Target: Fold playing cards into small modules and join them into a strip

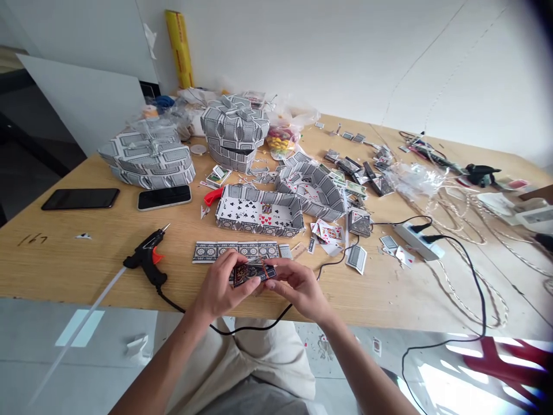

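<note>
A dark playing-card box (pixel 254 273) with orange edging is held over the table's front edge. My left hand (pixel 221 283) grips its left end between thumb and fingers. At its right end my right hand (pixel 301 283) pinches a corner. Just behind lies a flat strip of patterned cards (pixel 235 251). Beyond the strip stands an open tray made of cards (pixel 259 222), its inside lined with card faces. A black hot glue gun (pixel 149 256) with an orange trigger rests to the left, a white glue stick (pixel 93 308) sticking out of its back.
Two phones (pixel 80 199) lie at the left. Card-covered boxes (pixel 147 153) (pixel 235 129) stand behind, with another open card tray (pixel 313 187) to their right. Red-handled scissors (pixel 213 196) touch the front tray. Loose cards, a power strip (pixel 418 241) and cords spread over the right.
</note>
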Action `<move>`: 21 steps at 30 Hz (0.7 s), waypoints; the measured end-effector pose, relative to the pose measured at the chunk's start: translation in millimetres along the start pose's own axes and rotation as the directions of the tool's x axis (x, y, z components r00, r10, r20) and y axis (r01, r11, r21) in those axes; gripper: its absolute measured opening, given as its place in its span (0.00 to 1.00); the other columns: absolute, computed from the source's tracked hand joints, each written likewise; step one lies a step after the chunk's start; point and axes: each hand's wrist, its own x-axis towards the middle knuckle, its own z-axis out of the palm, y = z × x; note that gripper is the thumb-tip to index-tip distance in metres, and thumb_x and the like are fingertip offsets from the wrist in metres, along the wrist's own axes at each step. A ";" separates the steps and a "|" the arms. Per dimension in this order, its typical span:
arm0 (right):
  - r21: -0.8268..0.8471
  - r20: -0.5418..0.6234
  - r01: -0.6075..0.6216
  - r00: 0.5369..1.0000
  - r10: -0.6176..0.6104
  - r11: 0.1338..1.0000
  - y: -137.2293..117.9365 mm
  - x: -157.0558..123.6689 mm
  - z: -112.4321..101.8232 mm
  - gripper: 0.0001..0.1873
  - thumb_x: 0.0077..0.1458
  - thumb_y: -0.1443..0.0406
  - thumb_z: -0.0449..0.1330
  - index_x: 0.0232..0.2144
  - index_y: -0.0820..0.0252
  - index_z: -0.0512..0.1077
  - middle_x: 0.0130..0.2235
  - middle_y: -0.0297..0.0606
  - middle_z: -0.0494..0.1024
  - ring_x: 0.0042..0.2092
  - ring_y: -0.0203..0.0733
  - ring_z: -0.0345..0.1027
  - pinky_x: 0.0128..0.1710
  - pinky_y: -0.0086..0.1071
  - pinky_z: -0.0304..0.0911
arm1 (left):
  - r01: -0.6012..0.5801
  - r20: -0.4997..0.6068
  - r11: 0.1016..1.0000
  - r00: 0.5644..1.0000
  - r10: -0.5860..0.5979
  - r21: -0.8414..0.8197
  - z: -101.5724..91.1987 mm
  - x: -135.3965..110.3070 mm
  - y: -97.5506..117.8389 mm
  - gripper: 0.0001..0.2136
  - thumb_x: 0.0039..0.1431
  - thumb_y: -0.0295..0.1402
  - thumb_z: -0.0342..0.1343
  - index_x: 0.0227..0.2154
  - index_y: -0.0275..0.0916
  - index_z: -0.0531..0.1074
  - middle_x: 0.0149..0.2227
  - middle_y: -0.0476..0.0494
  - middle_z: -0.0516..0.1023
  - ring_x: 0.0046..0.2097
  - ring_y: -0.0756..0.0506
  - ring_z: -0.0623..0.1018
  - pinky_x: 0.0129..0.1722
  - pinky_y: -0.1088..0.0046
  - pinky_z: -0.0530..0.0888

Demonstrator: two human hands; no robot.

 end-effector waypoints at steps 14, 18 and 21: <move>0.166 -0.169 -0.077 0.980 0.105 0.983 3.9 -9.7 -0.4 0.23 0.63 0.56 0.71 0.58 0.48 0.75 0.52 0.40 0.83 0.48 0.43 0.80 0.47 0.35 0.78 | -0.279 0.070 0.935 0.960 0.270 0.219 15.0 -9.7 -6.3 0.30 0.57 0.44 0.72 0.57 0.44 0.65 0.49 0.39 0.81 0.49 0.35 0.83 0.49 0.57 0.80; -0.122 -0.135 -0.061 0.990 0.045 0.991 4.0 -6.1 -12.2 0.18 0.63 0.57 0.70 0.53 0.54 0.79 0.48 0.42 0.85 0.46 0.47 0.82 0.48 0.39 0.79 | -0.355 0.114 0.907 0.934 0.337 0.226 19.2 -9.3 -11.4 0.26 0.63 0.32 0.69 0.60 0.45 0.65 0.49 0.39 0.80 0.50 0.37 0.83 0.49 0.60 0.81; -0.438 -0.155 0.028 0.982 -0.106 0.899 -0.5 -6.7 -15.9 0.13 0.65 0.60 0.69 0.50 0.54 0.81 0.47 0.42 0.86 0.47 0.49 0.82 0.50 0.41 0.79 | -0.393 0.083 0.895 0.919 0.384 0.211 20.2 -8.8 -12.9 0.21 0.68 0.28 0.64 0.59 0.45 0.65 0.47 0.41 0.80 0.47 0.40 0.84 0.47 0.64 0.81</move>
